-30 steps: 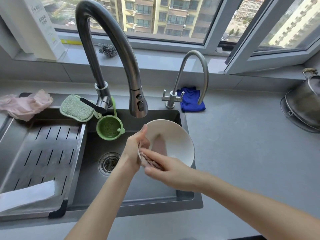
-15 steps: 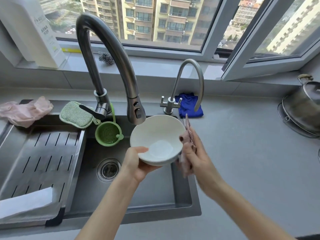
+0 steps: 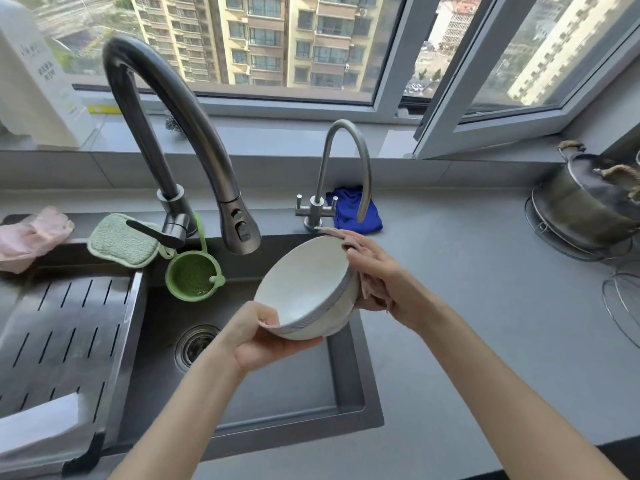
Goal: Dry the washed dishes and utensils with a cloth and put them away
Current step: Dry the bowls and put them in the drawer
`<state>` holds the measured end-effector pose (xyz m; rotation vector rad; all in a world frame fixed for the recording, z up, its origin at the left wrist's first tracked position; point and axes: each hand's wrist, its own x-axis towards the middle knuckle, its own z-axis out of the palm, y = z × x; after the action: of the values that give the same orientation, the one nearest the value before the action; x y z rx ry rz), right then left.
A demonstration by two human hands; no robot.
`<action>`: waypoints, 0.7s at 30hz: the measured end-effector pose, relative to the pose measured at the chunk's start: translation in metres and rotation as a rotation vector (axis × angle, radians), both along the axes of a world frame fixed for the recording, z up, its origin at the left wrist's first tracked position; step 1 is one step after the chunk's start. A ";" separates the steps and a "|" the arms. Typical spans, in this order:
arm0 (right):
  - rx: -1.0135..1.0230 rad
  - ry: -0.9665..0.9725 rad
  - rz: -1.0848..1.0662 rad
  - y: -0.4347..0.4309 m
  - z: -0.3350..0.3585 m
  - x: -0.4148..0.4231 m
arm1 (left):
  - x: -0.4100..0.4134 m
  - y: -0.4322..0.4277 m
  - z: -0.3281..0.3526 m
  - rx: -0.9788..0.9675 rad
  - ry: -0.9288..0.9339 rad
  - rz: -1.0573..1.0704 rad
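White and round, a bowl [image 3: 304, 289] is held tilted above the right part of a dark steel sink [image 3: 349, 368], its open side turned up and to the left. The person's left hand [image 3: 263, 337] grips the bowl's lower rim, thumb inside and fingers curled under the base. The right hand [image 3: 384, 275] lies flat against the outer right wall of the bowl, pressing a pinkish cloth [image 3: 369, 292] between palm and bowl; an edge of the cloth peeks above the upper rim. The two hands sit on opposite sides of the bowl, apart from each other.

Behind the bowl a tall dark tap [image 3: 180, 133] arches over the sink, its spray head just up and left of the bowl. A smaller curved tap [image 3: 346, 161] stands on the grey counter [image 3: 485, 323] to the right, with a blue cloth [image 3: 353, 209] behind it. A green strainer cup [image 3: 194, 275] hangs by the big tap, beside a green sponge [image 3: 117, 239]. A slotted metal draining tray [image 3: 62, 327] covers the left of the sink, and pink gloves [image 3: 31, 233] lie at its far edge. A metal pot [image 3: 588, 202] sits at the far right.
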<state>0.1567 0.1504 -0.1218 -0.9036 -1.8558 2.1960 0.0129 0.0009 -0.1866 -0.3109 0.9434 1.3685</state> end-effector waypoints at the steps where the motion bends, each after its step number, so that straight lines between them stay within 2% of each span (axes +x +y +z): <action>1: 0.011 -0.022 0.022 0.005 0.006 -0.001 | 0.000 0.001 -0.002 -0.003 -0.027 -0.034; 6: -0.044 -0.186 0.092 0.015 0.014 -0.001 | 0.001 0.002 -0.012 0.037 -0.040 -0.109; 12: -0.146 -0.320 -0.243 0.004 0.000 0.001 | -0.001 0.006 -0.009 -0.016 0.158 -0.170; 15: -0.278 -0.353 -0.351 0.000 -0.016 0.008 | 0.000 0.010 0.007 -0.096 0.357 -0.231; 17: -0.327 -0.359 -0.423 -0.001 -0.023 0.011 | 0.003 0.011 0.012 -0.221 0.690 -0.267; 19: -0.319 -0.378 -0.475 -0.001 -0.027 0.013 | 0.012 0.007 0.015 -0.333 1.364 -0.278; 20: -0.289 -0.394 -0.487 0.000 -0.028 0.014 | 0.020 0.005 0.018 -0.259 1.688 -0.245; 21: -0.248 -0.414 -0.492 0.000 -0.029 0.015 | 0.030 0.004 0.021 -0.112 1.858 -0.254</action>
<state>0.1714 0.1507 -0.1509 -1.7557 -1.2930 2.0501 0.0424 0.0047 -0.1657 1.2169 2.3993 1.0972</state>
